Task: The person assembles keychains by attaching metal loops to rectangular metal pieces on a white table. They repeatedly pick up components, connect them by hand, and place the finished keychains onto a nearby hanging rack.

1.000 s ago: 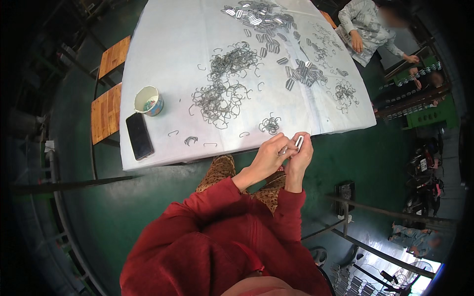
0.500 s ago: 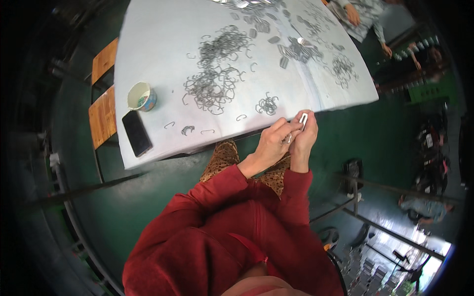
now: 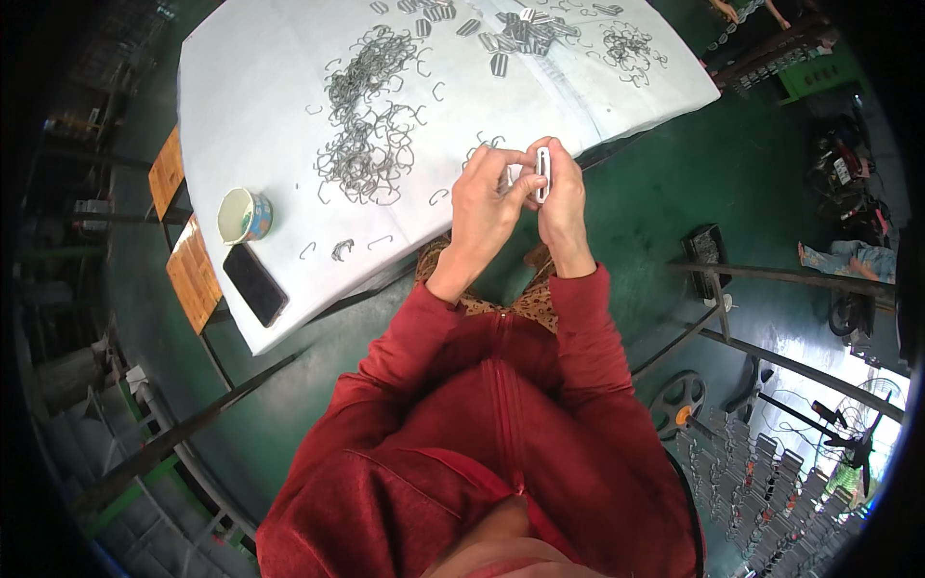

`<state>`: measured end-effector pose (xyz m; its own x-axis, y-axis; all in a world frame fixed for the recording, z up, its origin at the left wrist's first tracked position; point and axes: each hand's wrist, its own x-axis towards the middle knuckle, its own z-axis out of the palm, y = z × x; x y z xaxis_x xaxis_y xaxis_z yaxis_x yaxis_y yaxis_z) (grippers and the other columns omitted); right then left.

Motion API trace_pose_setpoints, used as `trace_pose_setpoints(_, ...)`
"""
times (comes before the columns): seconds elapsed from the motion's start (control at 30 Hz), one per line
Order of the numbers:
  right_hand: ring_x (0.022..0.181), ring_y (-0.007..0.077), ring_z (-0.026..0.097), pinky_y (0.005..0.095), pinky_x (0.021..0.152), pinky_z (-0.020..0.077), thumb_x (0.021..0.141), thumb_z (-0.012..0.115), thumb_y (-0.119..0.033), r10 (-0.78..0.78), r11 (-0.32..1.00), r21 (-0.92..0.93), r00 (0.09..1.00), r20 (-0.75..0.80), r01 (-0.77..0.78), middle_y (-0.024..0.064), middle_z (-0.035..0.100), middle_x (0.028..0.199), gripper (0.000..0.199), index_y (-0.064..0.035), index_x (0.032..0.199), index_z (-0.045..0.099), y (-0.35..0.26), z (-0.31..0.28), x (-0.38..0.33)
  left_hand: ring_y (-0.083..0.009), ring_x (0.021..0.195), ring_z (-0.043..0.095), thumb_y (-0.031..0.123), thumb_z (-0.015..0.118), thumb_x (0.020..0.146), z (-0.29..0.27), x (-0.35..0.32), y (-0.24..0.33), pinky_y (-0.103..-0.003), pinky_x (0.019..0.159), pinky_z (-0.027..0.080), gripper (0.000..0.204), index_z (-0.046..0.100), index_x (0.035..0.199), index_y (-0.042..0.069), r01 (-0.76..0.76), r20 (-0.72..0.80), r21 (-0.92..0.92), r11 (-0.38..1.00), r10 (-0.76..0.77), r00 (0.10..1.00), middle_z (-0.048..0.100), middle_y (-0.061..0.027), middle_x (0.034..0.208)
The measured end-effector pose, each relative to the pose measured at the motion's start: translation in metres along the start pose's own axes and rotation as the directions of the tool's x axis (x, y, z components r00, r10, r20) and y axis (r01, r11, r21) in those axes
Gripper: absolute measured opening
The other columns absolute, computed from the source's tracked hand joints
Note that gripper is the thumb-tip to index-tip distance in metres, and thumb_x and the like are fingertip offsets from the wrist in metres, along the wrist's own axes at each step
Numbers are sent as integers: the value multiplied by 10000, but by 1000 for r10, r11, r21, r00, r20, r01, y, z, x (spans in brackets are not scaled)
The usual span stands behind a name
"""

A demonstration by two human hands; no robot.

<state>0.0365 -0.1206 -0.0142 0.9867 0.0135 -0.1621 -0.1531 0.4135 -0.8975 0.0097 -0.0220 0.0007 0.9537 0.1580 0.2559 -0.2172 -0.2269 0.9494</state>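
Standing upright between both hands, the small flat silver metal clip (image 3: 542,173) hovers just past the white tabletop (image 3: 270,125) edge — its long axis near vertical. The right hand (image 3: 564,197) pinches it with narrow fingers (image 3: 551,169); the left hand (image 3: 487,202) fingertips touch its left side — both equally near.

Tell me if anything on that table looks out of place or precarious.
The black phone lies at the near corner of the white table, close to its edge. Nothing else stands out: the wire clips lie in loose heaps, and the cup stands upright.
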Motion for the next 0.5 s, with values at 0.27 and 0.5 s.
trace_pose_setpoints(0.27, 398, 83, 317, 238, 374, 265, 962, 291, -277, 6, 940, 341, 999, 50, -23, -4, 407, 534, 338, -65, 792, 492, 16, -11, -3, -81, 601, 428, 110, 679, 780, 5, 8, -29, -238, 532, 361, 135, 646, 877, 24, -28, -9, 13, 1000, 28, 1000, 522, -19, 705)
trace_pose_setpoints(0.5, 423, 79, 351, 237, 376, 284, 971, 318, -343, 81, 956, 289, 995, -64, -59, -6, 436, 613, 362, -61, 823, 489, 19, -9, 6, -110, 593, 465, 73, 670, 759, -6, 2, -23, -266, 542, 403, 231, 685, 987, 104, -98, 225, 197, 975, 52, 973, 474, -19, 656)
